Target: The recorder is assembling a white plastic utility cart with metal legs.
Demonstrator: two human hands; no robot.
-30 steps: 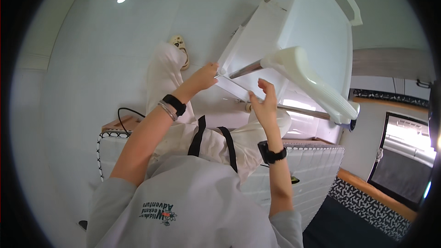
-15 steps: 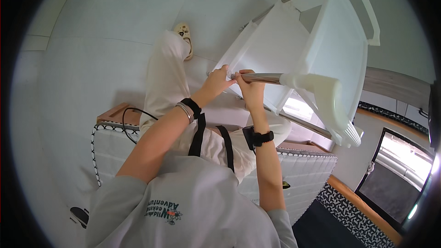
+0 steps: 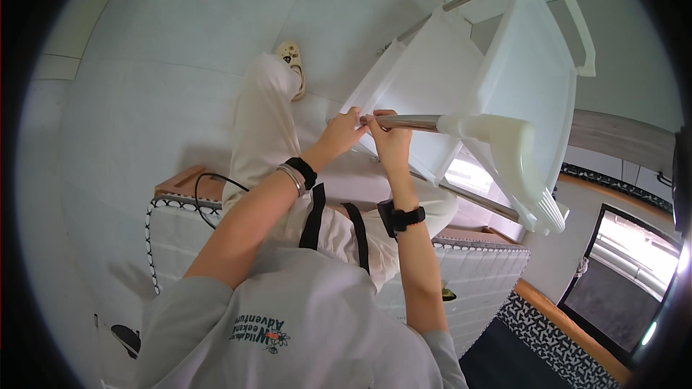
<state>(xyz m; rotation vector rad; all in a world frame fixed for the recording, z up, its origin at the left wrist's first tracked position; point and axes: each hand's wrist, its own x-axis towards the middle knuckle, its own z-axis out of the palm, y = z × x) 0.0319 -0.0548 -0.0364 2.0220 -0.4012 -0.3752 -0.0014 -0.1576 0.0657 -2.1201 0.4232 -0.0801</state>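
A white plastic shelf rack [image 3: 522,65] with chrome poles lies tilted on its side, to the right of and ahead of my lap. My right hand [image 3: 393,145] closes round the end of the near metal pole [image 3: 418,123], fingers over the top and thumb toward the tip. At that same tip my left hand [image 3: 342,134] pinches with thumb and fingers. What lies between those fingers is too small and covered to make out. The pole's other end sits in a cream curved plastic handle piece [image 3: 504,137] on the rack's outer shelf.
I sit on a low quilted bench [image 3: 194,234] with wooden parts. A black cord [image 3: 205,176] loops beside my left leg. Grey floor [image 3: 158,115] stretches left and ahead; a wall and cabinet panel [image 3: 613,50] stand behind the rack. A window [image 3: 623,274] is at right.
My hands stay together at the pole's tip with only a small shift of the fingers. The whole view has moved slightly.
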